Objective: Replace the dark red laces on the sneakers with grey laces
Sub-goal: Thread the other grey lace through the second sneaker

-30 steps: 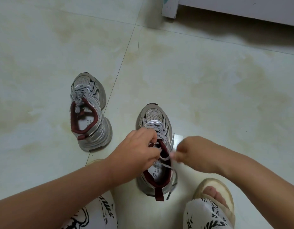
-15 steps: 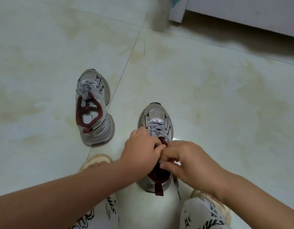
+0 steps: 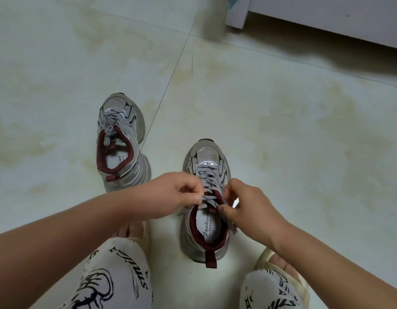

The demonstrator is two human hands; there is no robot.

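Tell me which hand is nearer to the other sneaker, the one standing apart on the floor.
Left. The left hand sits just below and right of that sneaker, not touching it. The right hand is farther off, across the near sneaker both hands are lacing.

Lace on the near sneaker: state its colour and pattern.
The lace is grey-white with dark printed markings, seen in the head view.

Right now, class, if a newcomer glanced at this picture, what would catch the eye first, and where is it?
First, the two hands meeting at the middle: the left hand and right hand each pinch the grey lace over the near sneaker. Next, the dark red collar lining of that shoe stands out. A second sneaker sits untouched on the pale tiled floor, further off to the left.
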